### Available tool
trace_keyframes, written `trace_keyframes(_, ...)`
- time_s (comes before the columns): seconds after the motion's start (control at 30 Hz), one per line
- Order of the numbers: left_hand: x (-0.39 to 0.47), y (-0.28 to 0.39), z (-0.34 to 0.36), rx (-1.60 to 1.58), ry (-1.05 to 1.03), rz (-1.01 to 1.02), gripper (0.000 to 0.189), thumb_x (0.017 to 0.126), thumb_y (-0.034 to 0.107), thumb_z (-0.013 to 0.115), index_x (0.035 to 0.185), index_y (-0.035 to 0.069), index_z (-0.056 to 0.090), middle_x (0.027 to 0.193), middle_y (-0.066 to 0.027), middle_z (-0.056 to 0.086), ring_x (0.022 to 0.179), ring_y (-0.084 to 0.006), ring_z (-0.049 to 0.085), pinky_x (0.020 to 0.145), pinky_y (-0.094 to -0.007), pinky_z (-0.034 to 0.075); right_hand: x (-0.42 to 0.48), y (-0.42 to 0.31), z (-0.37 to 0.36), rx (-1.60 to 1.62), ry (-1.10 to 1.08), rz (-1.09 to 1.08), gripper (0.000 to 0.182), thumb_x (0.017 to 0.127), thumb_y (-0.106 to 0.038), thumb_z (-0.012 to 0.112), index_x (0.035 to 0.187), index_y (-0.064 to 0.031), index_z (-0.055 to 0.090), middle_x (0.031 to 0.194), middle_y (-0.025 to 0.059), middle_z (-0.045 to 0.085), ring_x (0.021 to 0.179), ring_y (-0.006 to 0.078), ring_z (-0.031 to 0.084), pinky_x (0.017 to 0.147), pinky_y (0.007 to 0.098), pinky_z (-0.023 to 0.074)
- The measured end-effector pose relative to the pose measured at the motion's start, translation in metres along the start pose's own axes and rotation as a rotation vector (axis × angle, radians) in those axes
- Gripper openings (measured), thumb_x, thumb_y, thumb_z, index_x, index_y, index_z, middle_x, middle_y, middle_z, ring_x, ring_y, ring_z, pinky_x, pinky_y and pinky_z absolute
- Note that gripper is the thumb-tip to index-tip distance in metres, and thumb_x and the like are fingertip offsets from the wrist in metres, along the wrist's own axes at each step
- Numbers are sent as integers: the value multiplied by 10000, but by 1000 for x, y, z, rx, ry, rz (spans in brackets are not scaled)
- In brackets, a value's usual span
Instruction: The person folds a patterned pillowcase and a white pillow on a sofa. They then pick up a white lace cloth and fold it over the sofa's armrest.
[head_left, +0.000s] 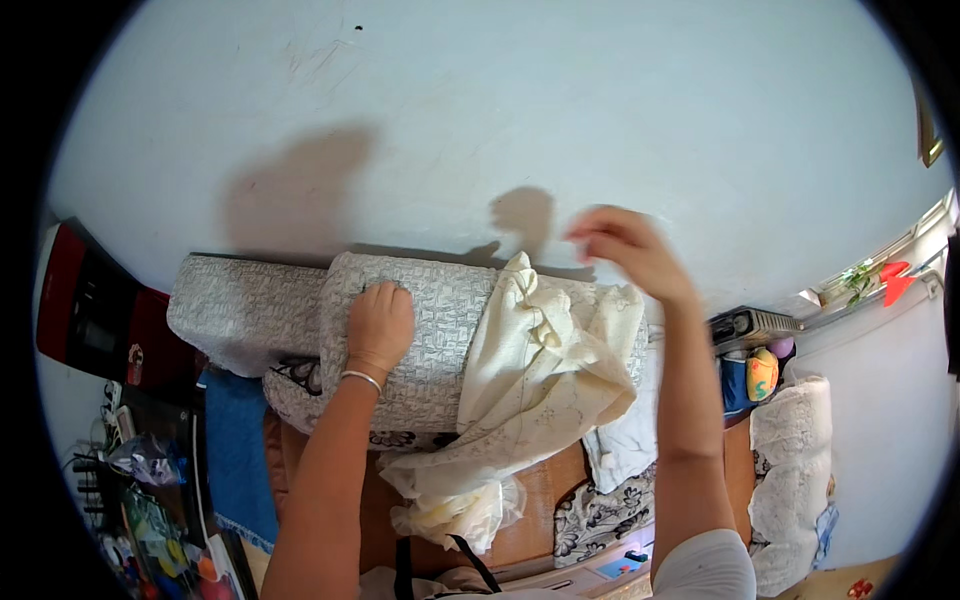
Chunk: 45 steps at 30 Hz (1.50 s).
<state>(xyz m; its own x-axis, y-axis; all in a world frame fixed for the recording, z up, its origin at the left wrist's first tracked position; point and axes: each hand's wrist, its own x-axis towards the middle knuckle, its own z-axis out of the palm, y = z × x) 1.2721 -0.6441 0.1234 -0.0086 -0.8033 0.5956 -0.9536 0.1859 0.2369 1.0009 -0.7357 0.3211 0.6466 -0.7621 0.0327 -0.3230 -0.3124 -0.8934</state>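
Observation:
My left hand (381, 321) rests, fingers bent, on a sofa back cushion (442, 330) in a grey-and-white woven-pattern cover. Whether it pinches the cover is hidden under the fingers. A bracelet circles that wrist. My right hand (626, 244) is raised in front of the wall, blurred, its fingers curled with a gap at the thumb and nothing visible in them. Below and left of it, a cream cloth (536, 375) lies bunched over the cushion's right part and hangs down onto the brown seat (540, 487). Its gathered, sheer-edged end (465, 514) lies on the seat.
A pale wall (525, 112) rises behind the sofa. To the left are a blue cloth (240, 450), a red-and-black appliance (82, 300) and a cluttered dark surface (157, 510). White cloth (622, 450), floral fabric (600, 517) and a quilted cream cover (791, 480) lie to the right.

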Motion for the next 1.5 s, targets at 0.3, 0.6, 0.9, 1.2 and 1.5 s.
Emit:
trace_keyframes(0.3, -3, -2, 3, -31, 50, 44, 72, 703, 53, 534, 669, 72, 473, 695, -70, 466, 683, -243, 495, 606, -373, 427, 120, 167, 65, -879, -470, 448, 244, 702, -50, 562, 921, -36, 669, 937, 158, 646, 866, 295, 602, 742, 379, 471)
trace_keyframes(0.6, -2, -2, 5, -45, 41, 60, 65, 711, 49, 532, 699, 68, 471, 718, -72, 469, 691, -244, 485, 613, -365, 420, 111, 135, 62, -1047, -499, 498, 259, 668, -24, 561, 901, -57, 671, 952, 135, 647, 916, 287, 601, 729, 389, 483)
trace_keyframes(0.9, -3, -1, 4, -10, 3, 25, 43, 716, 54, 518, 678, 67, 503, 725, -77, 499, 714, -241, 508, 633, -363, 440, 83, 155, 29, -1004, -171, 487, 171, 694, -56, 571, 852, -64, 636, 891, 88, 631, 836, 220, 597, 741, 343, 490)
trace_keyframes(1.2, -1, 1, 3, 4, -36, -3, 61, 723, 67, 518, 668, 63, 494, 726, -86, 503, 709, -253, 509, 639, -374, 444, -53, 22, -15, 453, -281, -205, 97, 656, 24, 519, 746, 11, 550, 692, 77, 558, 699, 204, 556, 640, 321, 437)
trace_keyframes(1.5, 5, 11, 4, -7, -18, 24, 67, 715, 67, 526, 654, 60, 500, 710, -92, 502, 696, -258, 507, 645, -389, 443, -223, -65, 4, 107, 201, -231, 127, 808, -85, 584, 807, 38, 616, 844, 166, 641, 750, 196, 627, 640, 323, 496)
